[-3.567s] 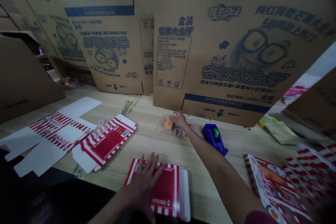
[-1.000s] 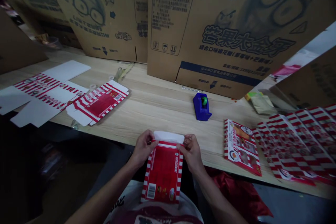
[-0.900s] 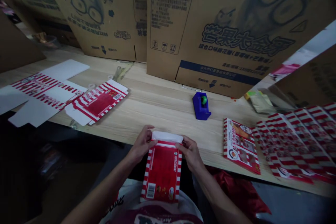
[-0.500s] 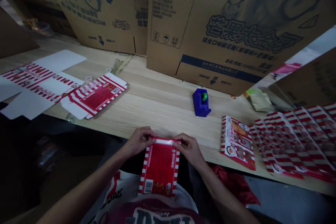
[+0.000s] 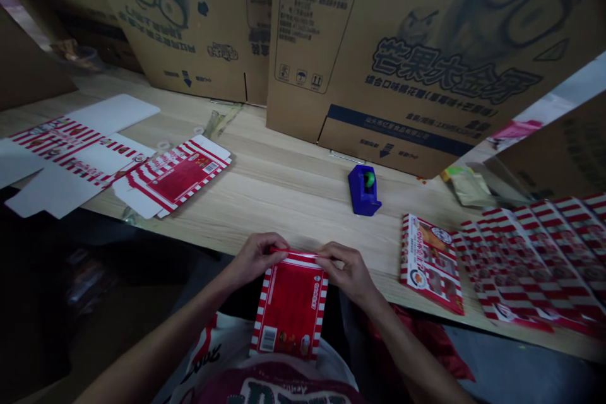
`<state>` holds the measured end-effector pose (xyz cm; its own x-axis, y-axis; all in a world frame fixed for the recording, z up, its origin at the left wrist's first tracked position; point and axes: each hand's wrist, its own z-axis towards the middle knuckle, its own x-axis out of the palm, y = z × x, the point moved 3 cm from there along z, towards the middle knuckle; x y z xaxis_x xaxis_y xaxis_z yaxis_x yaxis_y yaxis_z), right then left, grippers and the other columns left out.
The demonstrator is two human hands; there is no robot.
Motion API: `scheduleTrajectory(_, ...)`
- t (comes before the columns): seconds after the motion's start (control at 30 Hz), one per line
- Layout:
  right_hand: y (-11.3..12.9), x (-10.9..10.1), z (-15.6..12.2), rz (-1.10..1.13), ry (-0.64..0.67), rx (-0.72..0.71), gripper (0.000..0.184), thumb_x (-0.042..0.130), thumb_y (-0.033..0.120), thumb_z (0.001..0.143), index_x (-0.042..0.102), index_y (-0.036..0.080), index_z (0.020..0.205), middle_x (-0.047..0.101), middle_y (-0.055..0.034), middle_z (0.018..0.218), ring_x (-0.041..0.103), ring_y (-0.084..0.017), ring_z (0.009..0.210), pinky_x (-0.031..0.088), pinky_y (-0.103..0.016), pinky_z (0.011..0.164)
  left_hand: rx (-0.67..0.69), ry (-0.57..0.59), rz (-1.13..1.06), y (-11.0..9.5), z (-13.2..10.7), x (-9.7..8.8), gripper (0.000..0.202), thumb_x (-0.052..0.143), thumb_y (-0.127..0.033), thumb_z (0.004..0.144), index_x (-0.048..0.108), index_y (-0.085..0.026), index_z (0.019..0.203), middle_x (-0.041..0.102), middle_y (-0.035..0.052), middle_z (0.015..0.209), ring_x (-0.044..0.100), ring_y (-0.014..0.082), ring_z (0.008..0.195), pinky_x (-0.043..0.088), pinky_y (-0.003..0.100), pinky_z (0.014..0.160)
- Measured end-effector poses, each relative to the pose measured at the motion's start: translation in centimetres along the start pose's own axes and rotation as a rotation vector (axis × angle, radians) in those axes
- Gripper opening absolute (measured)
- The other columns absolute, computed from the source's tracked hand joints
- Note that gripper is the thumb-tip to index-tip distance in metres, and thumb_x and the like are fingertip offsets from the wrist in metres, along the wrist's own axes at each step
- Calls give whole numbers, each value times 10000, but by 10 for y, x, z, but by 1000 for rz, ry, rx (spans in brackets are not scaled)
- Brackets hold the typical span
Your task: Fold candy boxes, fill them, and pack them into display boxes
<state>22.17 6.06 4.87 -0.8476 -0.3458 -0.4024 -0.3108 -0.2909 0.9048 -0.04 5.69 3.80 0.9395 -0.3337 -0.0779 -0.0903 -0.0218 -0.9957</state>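
fingers of the left hand and right hand pinch the folded top flap of a red-striped carton, held just off the desk edge; that flap looks ready for tucking in.

Room ahead of the right hand over the wooden table; blue tape dispenser and cardboard cartons beyond.

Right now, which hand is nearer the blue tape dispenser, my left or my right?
Right. The right hand is just below the blue tape dispenser in this view, while the left hand is farther left, beyond the red-and-white carton.
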Motion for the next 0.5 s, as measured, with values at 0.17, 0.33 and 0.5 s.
scheduleTrajectory(0.17,-8,20,-20,-10,-222,-30,99,613,264,865,664,197,815,675,-62,832,631,-185,791,488,-298,726,3,-181,-145,15,-9,18,197,664,-317,793,635,-149,694,619,15,706,561,144,691,426,238,658)
scheduleTrajectory(0.33,-31,5,-10,219,-177,203,210,693,392,765,686,187,811,682,-46,800,629,-180,738,492,-280,655,-231,-258,-442,35,-11,27,234,786,-320,682,673,-184,835,669,6,820,609,158,731,491,240,655)
scheduleTrajectory(0.5,-72,-106,30,112,-740,288,362,644,531,686,680,183,775,655,-23,725,559,-151,652,451,-262,590,-276,-278,-484,38,-6,26,273,826,-326,629,667,-169,786,680,5,790,620,149,670,504,232,613)
